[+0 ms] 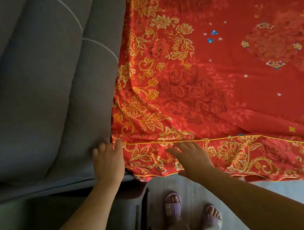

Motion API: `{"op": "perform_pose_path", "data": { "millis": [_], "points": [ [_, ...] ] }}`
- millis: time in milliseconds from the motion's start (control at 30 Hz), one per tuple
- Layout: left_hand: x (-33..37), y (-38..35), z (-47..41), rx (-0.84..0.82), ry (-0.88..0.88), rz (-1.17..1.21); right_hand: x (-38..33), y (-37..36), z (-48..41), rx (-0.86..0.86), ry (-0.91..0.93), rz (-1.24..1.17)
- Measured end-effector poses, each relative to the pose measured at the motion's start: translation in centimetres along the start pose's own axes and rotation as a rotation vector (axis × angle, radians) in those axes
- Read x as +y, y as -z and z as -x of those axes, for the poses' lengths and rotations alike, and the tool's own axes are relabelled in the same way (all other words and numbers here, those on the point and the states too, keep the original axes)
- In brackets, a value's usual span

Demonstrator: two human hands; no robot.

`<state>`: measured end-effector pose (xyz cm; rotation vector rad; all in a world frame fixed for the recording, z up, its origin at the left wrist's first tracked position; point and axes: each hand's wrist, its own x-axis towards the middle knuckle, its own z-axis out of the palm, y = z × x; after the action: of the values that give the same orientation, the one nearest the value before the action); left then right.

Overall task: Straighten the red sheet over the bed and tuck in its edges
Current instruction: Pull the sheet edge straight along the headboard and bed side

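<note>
The red sheet [209, 70] with gold flower borders lies spread over the bed and fills the right of the view. Its near edge hangs down the bed's side, with a thin yellow seam running along it. My left hand [108, 162] rests at the sheet's near-left corner, where it meets the grey headboard; its fingertips press at the gap and hold nothing that I can see. My right hand [191, 158] lies flat, fingers apart, on the hanging border of the sheet just right of that corner.
A grey padded headboard [32, 84] with white stitched seams fills the left. Below it is a dark bed frame [139, 206]. My feet in purple slippers [172, 201] stand on a pale floor [280, 203] close to the bed's side.
</note>
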<state>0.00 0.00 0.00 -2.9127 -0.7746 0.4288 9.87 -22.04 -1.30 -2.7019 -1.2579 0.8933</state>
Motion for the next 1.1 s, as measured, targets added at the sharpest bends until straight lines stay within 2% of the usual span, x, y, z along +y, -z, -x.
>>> {"op": "perform_pose_path", "data": {
  "millis": [33,100,233,333,433,567,667,767,933,1033,1100],
  "points": [
    [0.1,-0.6,-0.3,0.001,-0.010,-0.023,0.1,-0.8,-0.3,-0.064,-0.015,0.026],
    [0.4,-1.8,-1.2,0.012,-0.057,-0.064,0.3,-2.4,-0.9,-0.087,-0.032,0.055],
    [1.2,-3.6,-2.7,-0.018,-0.058,-0.107,1.0,-5.2,-1.9,0.002,-0.114,0.127],
    [1.5,-4.6,-3.8,-0.046,-0.048,-0.123,1.4,-5.6,-3.0,0.083,-0.098,0.068],
    [1.8,-4.8,-4.5,-0.012,-0.025,-0.069,1.6,-5.4,-3.6,0.059,-0.051,0.076],
    [1.6,-4.9,-4.1,-0.001,-0.100,-0.126,1.9,-5.6,-3.7,-0.001,-0.082,0.078],
    [0.7,-4.2,-3.3,-0.125,-0.203,-0.226,1.9,-5.4,-3.1,0.019,-0.073,0.003],
    [-0.9,-4.4,-2.5,-0.196,-0.265,-0.437,-0.4,-6.0,-1.9,-0.126,0.045,-0.033],
    [-0.9,-4.6,-2.1,-0.038,-0.341,-0.534,-2.8,-8.6,-1.5,-0.157,0.091,-0.040],
    [-0.5,-4.6,-2.5,-0.178,-0.302,-0.485,-2.3,-8.3,-2.1,-0.160,0.093,-0.088],
    [-0.6,-4.3,-2.0,-0.196,-0.339,-0.517,-2.0,-8.0,-2.4,-0.125,0.093,-0.130]
  ]
}}
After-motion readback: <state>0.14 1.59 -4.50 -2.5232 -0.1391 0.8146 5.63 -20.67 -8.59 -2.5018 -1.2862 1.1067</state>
